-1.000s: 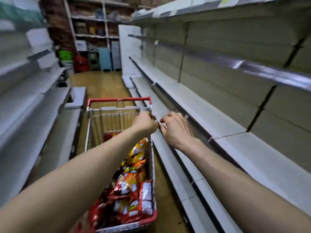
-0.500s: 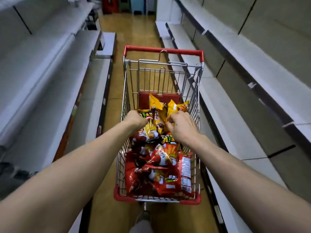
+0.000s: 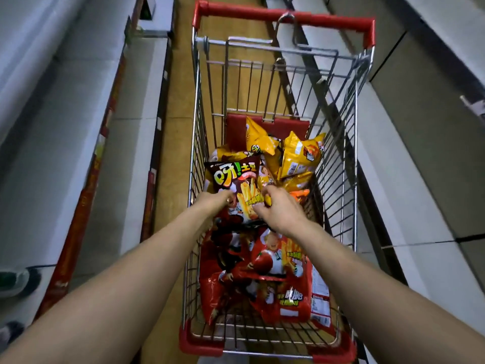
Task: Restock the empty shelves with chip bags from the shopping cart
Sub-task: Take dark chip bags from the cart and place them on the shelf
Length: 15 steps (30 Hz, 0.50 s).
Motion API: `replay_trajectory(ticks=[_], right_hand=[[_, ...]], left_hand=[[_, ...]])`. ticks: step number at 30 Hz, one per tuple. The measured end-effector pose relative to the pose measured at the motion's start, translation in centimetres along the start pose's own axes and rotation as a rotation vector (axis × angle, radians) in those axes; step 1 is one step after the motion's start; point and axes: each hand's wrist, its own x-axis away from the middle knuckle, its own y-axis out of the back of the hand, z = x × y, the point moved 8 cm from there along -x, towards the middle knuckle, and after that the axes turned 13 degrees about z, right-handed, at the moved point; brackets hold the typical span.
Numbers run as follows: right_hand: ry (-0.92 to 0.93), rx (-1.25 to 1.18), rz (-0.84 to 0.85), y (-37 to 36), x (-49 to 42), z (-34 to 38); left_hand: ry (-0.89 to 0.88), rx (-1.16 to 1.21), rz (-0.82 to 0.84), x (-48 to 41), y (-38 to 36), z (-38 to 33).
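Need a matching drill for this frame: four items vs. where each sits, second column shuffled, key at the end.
1 brown chip bag
2 yellow chip bags
3 red chip bags
4 cart handle

A near end of basket
B gripped by left hand and right hand
C far end of basket
D red bar, top of frame, untouched

Pairs: 1-B, 2-C, 3-A, 4-D
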Motion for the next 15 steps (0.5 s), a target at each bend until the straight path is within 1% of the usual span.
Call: replay_trajectory(ticks=[4,7,9,12,15], right_hand=[[-0.070,-0.288,0.111,-1.2,-1.8,-0.9],[-0.116,-0.398,0.173,-1.4,-2.4,-1.4],[-0.146,-0.455,0.189,-1.1,-2.4,-1.7],[-0.139,-0.583,0.166,0.3,-2.3,-1.5],[-0.109,-0.663,0.128,2.0,-2.2,-1.2]], left_hand=[[0.040,0.039,0.089,-1.6,0.0,0.9],[0.046,0.052,0.145,-1.9,-0.1,0.5],[0.043,0.113,0.207,-1.9,-0.3,-0.1],[-0.030,0.201,0.301,-1.6,-0.9,-2.1],[-0.153,0.189,0.336,-0.8,-2.0,-5.0]])
